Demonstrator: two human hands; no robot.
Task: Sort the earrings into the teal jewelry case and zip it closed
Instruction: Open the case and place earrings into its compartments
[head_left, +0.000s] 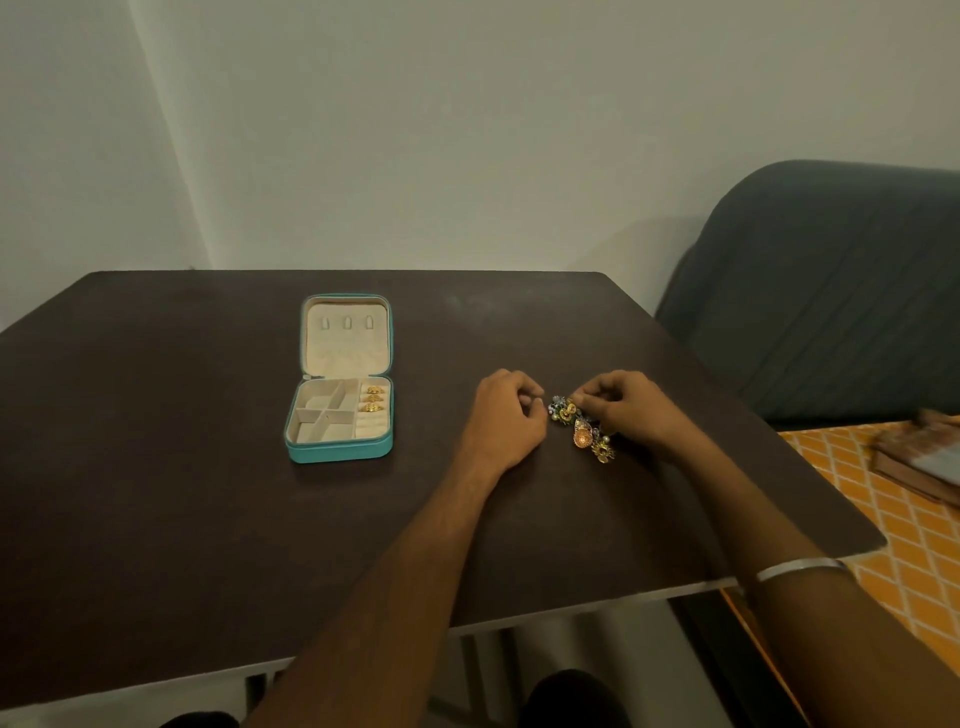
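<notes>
A: Case contents?
B: Teal jewelry case (338, 452) lies open; three gold earrings (372, 398) in its right-hand slots.
A: Your hands?
B: Right of case: your right hand (631, 410) pinches the earring pile (584, 427); left hand (506, 415) curled, touching it.

Open teal case (338, 451), earrings (582, 427) apart.

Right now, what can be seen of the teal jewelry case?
The teal jewelry case lies open and flat on the dark table, left of both hands, touched by neither. Its lid is folded back, showing cream lining with three small tabs. The base has cream dividers forming several compartments; three gold earrings sit in the ring-roll strip on its right side.
</notes>
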